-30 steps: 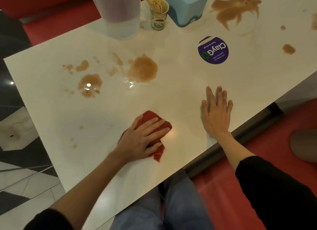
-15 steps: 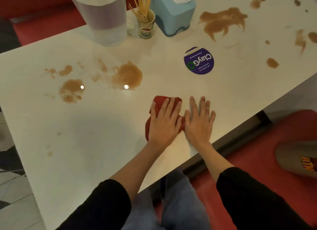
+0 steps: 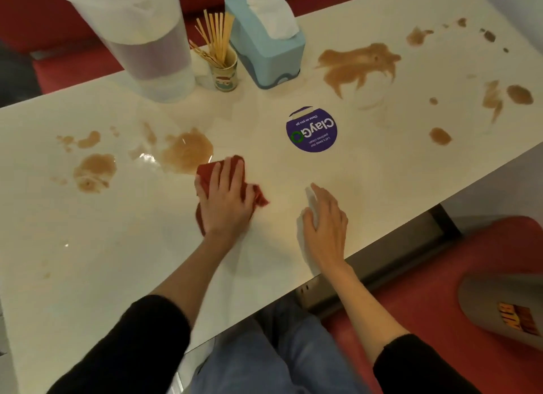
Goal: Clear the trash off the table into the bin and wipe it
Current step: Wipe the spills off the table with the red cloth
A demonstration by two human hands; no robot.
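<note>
Cloth (image 3: 206,173) under the flat left hand (image 3: 226,201); right hand (image 3: 324,221) relaxed on table (image 3: 117,246); cup (image 3: 224,73) holds sticks (image 3: 217,36), box (image 3: 266,51) holds tissue (image 3: 271,11).

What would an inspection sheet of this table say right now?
Surface: white table with wet brown spills; big spill far right, another spill just beyond the cloth, smaller patches at left.
Job's things: red cloth bunched under the left hand; grey container, possibly the bin, at lower right past the table edge.
Clutter: clear pitcher, cup of wooden sticks, blue tissue box, purple round sticker.
Hands: left hand presses the cloth with flat fingers; right hand rests on the table, holding nothing.
Cables: nothing seen.
Surroundings: red seat.
</note>
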